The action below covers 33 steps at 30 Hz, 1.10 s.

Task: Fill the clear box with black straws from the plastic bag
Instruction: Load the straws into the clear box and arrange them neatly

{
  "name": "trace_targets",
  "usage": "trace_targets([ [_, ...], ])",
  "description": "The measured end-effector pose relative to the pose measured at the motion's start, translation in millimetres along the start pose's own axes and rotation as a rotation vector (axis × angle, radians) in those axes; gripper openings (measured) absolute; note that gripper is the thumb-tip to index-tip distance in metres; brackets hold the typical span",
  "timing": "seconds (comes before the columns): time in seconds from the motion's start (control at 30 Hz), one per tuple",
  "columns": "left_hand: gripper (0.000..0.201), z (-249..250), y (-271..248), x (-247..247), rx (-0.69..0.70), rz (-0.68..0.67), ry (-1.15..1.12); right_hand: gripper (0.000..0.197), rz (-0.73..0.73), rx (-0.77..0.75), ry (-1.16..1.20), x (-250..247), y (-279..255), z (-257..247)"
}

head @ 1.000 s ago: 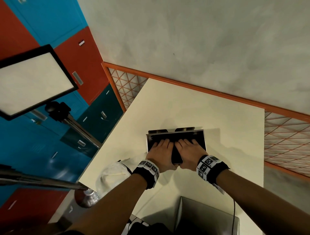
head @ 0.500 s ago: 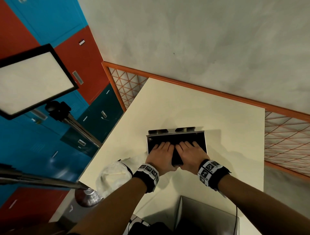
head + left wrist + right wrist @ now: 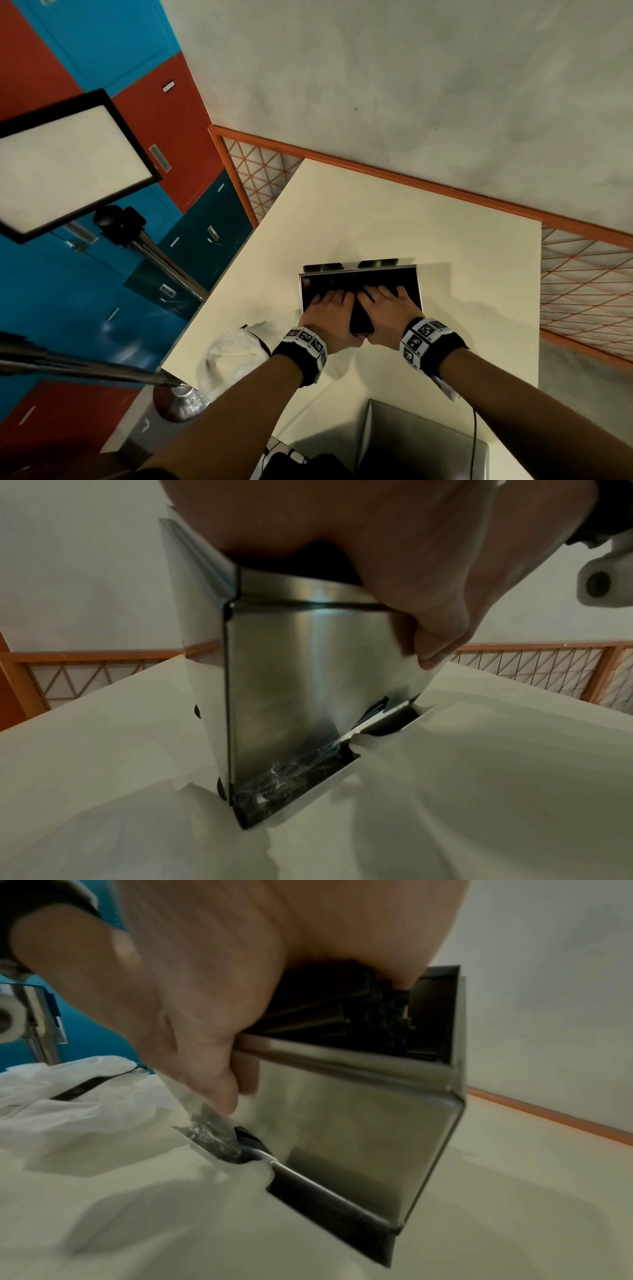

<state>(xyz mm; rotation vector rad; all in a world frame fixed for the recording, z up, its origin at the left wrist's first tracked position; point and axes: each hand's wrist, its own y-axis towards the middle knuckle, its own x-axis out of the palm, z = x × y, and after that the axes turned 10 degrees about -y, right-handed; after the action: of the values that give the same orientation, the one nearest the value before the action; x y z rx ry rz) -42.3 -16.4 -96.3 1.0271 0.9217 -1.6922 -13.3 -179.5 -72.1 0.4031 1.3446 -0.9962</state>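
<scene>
The box (image 3: 417, 286) stands on the cream table (image 3: 376, 222), its shiny walls (image 3: 291, 683) (image 3: 359, 1123) packed with black straws (image 3: 329, 282) (image 3: 342, 1010). Both hands lie side by side on top of the straws. My left hand (image 3: 329, 306) has its fingers stretched flat over them and its thumb (image 3: 438, 642) hanging down the near wall. My right hand (image 3: 385, 305) lies the same way, its thumb (image 3: 212, 1074) against the outside of the near wall. The crumpled plastic bag (image 3: 233, 356) (image 3: 68, 1096) lies to the left of the box, beside my left wrist.
A light panel (image 3: 68, 164) on a stand and a metal pole (image 3: 85, 368) lean in from the left. A grey container (image 3: 421, 442) sits at the table's near edge. An orange railing (image 3: 411, 178) runs behind the table.
Almost nothing: both hands stay flat on the straws in the box and have slid only slightly toward me.
</scene>
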Motion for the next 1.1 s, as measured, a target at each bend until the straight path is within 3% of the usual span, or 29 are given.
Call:
trace_targets([
  [0.37,0.067,-5.0,1.0,2.8,0.100,0.130,0.036,0.060,0.133,-0.042,-0.029,-1.4,-4.6,7.0],
  [0.57,0.067,-3.7,0.4,5.0,0.074,0.062,0.022,0.061,0.053,-0.022,-0.013,1.2,-2.2,5.0],
  [0.73,0.073,-3.5,3.4,3.7,0.042,0.030,0.009,0.078,-0.006,0.001,0.004,0.0,4.8,4.6],
  [0.93,0.074,-4.0,8.5,1.9,0.002,-0.011,-0.027,0.063,0.016,0.005,-0.056,-1.8,2.6,4.8],
  [1.1,0.075,-4.5,8.1,3.5,-0.013,-0.010,-0.040,0.065,-0.008,0.015,-0.029,2.1,5.6,4.6],
])
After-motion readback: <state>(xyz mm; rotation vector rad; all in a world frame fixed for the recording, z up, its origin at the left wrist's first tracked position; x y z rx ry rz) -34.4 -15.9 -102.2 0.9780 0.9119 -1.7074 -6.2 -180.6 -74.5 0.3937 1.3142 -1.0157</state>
